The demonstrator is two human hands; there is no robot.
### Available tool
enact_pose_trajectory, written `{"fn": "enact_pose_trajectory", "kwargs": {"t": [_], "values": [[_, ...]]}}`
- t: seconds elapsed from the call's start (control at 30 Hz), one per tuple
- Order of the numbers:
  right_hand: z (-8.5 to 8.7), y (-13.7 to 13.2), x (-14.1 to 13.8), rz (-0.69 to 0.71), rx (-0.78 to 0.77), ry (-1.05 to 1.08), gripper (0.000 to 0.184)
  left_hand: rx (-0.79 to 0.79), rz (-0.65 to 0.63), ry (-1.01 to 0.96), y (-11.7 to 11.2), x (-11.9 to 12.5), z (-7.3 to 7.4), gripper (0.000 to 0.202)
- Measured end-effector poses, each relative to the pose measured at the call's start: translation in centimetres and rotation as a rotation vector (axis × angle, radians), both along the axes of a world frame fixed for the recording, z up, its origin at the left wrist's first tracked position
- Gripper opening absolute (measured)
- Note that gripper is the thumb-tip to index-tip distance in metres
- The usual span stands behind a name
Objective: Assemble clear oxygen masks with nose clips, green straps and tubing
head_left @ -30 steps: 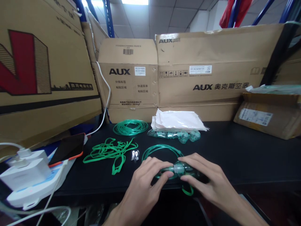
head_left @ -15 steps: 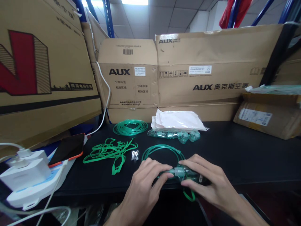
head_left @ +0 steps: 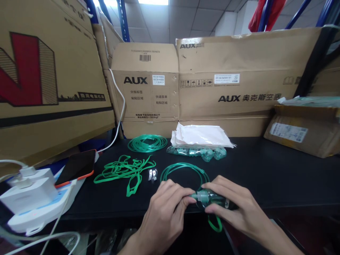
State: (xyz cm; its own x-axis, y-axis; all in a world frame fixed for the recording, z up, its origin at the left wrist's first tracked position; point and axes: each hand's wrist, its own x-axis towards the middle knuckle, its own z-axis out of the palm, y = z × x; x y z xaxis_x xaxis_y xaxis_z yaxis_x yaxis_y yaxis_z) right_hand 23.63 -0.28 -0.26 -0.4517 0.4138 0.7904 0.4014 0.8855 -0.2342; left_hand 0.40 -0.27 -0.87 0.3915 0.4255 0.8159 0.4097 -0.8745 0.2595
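Near the front edge of the black table, my right hand (head_left: 233, 202) is closed around a clear green oxygen mask (head_left: 214, 199), its thumb and fingers on either side. A pale green connector (head_left: 202, 196) points left from the mask. Thumb and forefinger of my left hand (head_left: 170, 209) pinch the end of the green tubing at the connector's tip; how far the tube sits on it is hidden by the fingertips. The tubing's loop (head_left: 183, 167) lies on the table behind both hands. A green elastic strap (head_left: 215, 224) hangs below the mask.
Behind lie coiled green tubing (head_left: 147, 143), a heap of green straps (head_left: 124, 171), small metal clips (head_left: 152, 174), and white packets (head_left: 202, 135) over more clear green masks (head_left: 196, 153). A phone (head_left: 76, 167) and power strip (head_left: 45, 212) occupy the left. An open carton (head_left: 300, 131) stands right.
Both hands keep their grips. My left fingers have shifted slightly against the connector, and the mask has turned a little in my right hand.
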Motion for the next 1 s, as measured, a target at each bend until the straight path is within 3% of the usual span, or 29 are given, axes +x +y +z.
{"fn": "enact_pose_trajectory", "kwargs": {"t": [0.57, 0.77, 1.0], "values": [[-0.1, 0.2, 0.1, -0.004, -0.008, -0.019, 0.033, -0.038, -0.007, -0.004, 0.1, 0.0, 0.3, 0.019], [0.1, 0.0, 0.0, -0.104, 0.061, -0.018, 0.038, -0.158, 0.012, -0.028, -0.2, 0.1, 0.9, 0.013], [-0.1, -0.1, 0.0, -0.104, 0.145, -0.023, 0.039, -0.331, 0.028, 0.01, 0.0, 0.0, 1.3, 0.012]]}}
